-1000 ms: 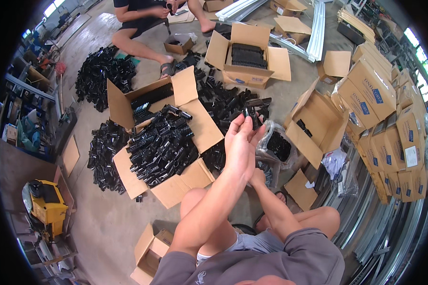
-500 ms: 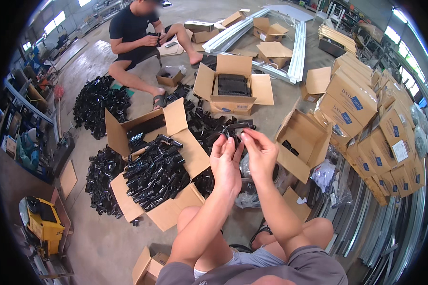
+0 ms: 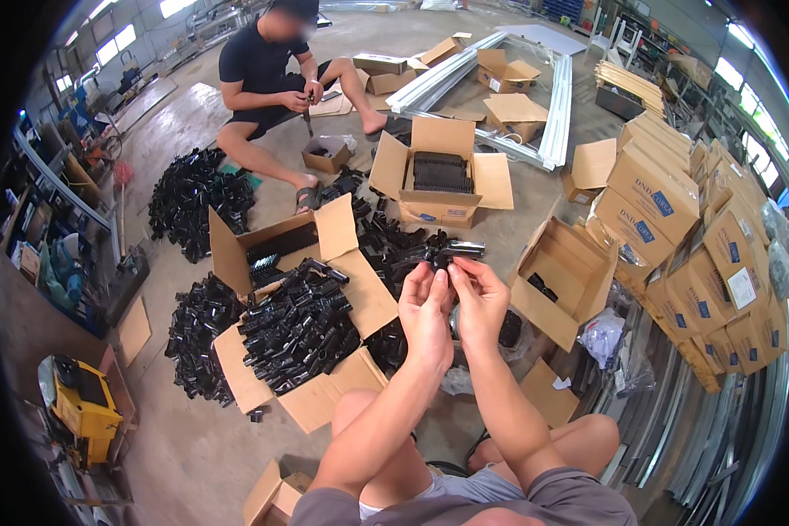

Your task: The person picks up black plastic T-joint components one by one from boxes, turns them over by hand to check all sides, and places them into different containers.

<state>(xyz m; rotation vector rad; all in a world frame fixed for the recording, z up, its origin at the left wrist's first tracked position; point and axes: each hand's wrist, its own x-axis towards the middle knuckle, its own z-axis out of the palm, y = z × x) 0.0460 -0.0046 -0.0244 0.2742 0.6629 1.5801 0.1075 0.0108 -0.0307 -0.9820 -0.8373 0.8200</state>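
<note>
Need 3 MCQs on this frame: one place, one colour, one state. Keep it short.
1. Where is the open cardboard box heaped with black parts?
A. To the person's left
B. To the right
C. Behind the co-worker

2. What colour is the small machine at lower left?
A. Red
B. Yellow
C. White

3. What are the left hand and right hand doing?
A. Resting on the knees
B. Holding one small black part together
C. Closing box flaps

A: it sits left of the raised hands. B: its casing is yellow. B: both hands' fingertips pinch the part.

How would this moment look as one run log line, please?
left hand: holds black part | right hand: holds same part | below: open box of black parts | co-worker: seated behind
</note>
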